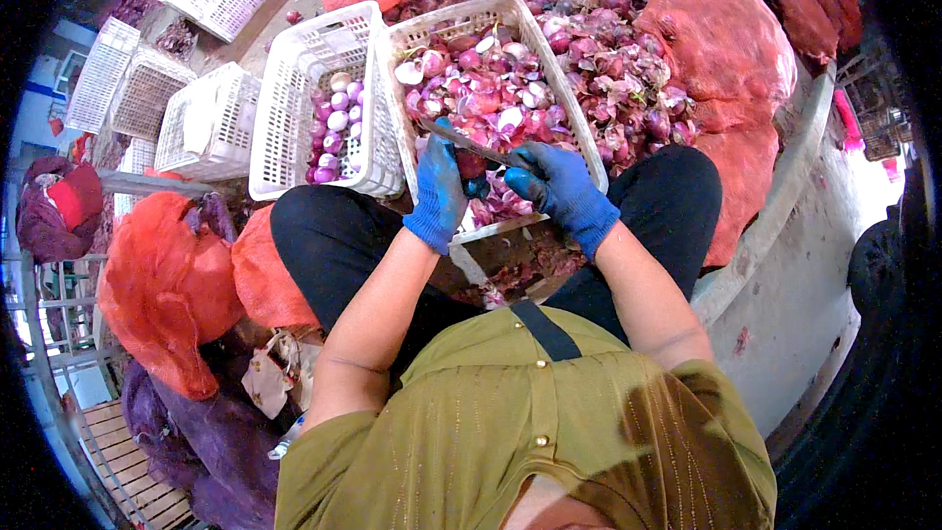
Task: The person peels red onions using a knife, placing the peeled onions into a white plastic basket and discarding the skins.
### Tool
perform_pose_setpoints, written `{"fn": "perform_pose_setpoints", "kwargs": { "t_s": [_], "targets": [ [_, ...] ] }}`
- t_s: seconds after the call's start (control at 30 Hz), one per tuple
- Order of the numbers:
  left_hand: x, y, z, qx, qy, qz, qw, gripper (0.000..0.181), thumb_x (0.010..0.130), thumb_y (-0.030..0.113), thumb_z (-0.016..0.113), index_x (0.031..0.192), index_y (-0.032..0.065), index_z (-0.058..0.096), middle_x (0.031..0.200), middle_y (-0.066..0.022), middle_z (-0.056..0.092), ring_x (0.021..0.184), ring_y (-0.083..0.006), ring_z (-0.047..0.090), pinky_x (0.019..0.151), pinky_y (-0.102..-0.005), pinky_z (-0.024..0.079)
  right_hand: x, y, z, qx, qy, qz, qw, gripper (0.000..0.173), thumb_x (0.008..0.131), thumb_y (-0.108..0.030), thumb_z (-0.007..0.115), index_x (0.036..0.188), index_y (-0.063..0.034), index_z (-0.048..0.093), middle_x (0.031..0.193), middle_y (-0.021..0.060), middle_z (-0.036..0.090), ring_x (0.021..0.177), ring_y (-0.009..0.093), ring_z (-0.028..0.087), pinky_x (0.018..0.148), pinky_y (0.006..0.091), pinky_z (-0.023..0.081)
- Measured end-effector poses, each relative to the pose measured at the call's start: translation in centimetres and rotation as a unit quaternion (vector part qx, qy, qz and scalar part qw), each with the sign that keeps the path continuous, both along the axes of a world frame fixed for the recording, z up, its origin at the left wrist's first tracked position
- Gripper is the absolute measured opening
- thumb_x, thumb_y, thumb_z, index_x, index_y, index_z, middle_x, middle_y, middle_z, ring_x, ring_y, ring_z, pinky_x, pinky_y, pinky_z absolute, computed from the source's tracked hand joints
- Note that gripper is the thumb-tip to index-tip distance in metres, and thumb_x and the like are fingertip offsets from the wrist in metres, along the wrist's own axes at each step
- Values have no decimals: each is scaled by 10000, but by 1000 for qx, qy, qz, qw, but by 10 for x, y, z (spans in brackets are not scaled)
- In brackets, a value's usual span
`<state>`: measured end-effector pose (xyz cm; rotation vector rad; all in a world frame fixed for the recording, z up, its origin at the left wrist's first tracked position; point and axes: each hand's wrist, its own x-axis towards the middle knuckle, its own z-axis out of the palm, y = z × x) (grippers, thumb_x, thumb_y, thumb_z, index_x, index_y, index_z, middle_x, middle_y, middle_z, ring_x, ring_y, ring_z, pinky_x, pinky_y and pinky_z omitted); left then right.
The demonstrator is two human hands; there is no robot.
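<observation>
My left hand (pixel 441 180) and my right hand (pixel 556 180), both in blue knit gloves with darker coated fingers, meet over a white plastic crate (pixel 597 173) of red onions, peeled skins and cut pieces. A knife (pixel 467 142) reaches from my right hand's fingers up to my left hand, its blade across the left fingertips. Between the hands sits a dark red onion (pixel 469 163), partly hidden by the left fingers, which are closed around it. Left of this crate, a second white crate (pixel 276 125) holds peeled purple and white onions (pixel 337 120).
A heap of unpeeled red onions (pixel 618 88) lies beyond and right of the crate. Red mesh sacks (pixel 721 51) flank it. White crates (pixel 210 121) stand at the left, near orange mesh sacks (pixel 169 287). A low concrete ledge (pixel 773 206) curves along the right.
</observation>
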<state>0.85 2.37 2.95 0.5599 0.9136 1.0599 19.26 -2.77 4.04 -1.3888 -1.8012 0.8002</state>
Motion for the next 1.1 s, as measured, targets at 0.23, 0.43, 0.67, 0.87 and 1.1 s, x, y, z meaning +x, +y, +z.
{"fn": "perform_pose_setpoints", "kwargs": {
  "t_s": [0.23, 0.43, 0.67, 0.87, 1.1],
  "targets": [
    [-2, 3, 5, 47, 17, -29, 998, 377, 991, 401, 449, 1175, 84, 538, 957, -68, 655, 769, -184, 660, 643, -342, 557, 3, 2, 4, -25, -44, 1, 999, 373, 882, -443, 648, 984, -85, 636, 828, 170, 662, 785, 347, 662, 689, 416, 506],
    [-13, 0, 47, 70, -38, -155, 985, 516, 974, 501, 400, 1089, 40, 604, 916, -87, 667, 634, -144, 610, 513, -270, 484, 30, 29, -74, -155, -145, -122, 970, 492, 899, -508, 607, 971, -22, 640, 884, 235, 663, 862, 386, 663, 739, 452, 500],
    [-22, 6, 26, 114, -69, -95, 987, 723, 900, 659, 476, 1216, 19, 592, 941, -68, 669, 708, -153, 648, 653, -327, 592, 2, 9, -30, -213, 318, -62, 922, 399, 892, -411, 667, 1060, -50, 634, 810, 24, 630, 629, 80, 576, 509, 252, 474],
    [-21, 3, 25, 186, -52, -48, 980, 551, 944, 497, 549, 1254, 41, 570, 1057, -54, 652, 929, -169, 662, 805, -339, 577, -27, -11, 0, -135, 306, 19, 942, 395, 936, -406, 603, 1097, -47, 633, 839, 15, 634, 660, 79, 560, 569, 224, 460],
    [-22, 11, -15, 294, 153, -11, 943, 573, 1017, 489, 387, 1322, 21, 514, 1245, -68, 595, 1100, -166, 595, 974, -327, 475, -24, -14, 13, -128, 183, 35, 974, 495, 913, -488, 593, 1014, -4, 625, 828, 46, 611, 806, 128, 539, 746, 322, 470]
  ]
}}
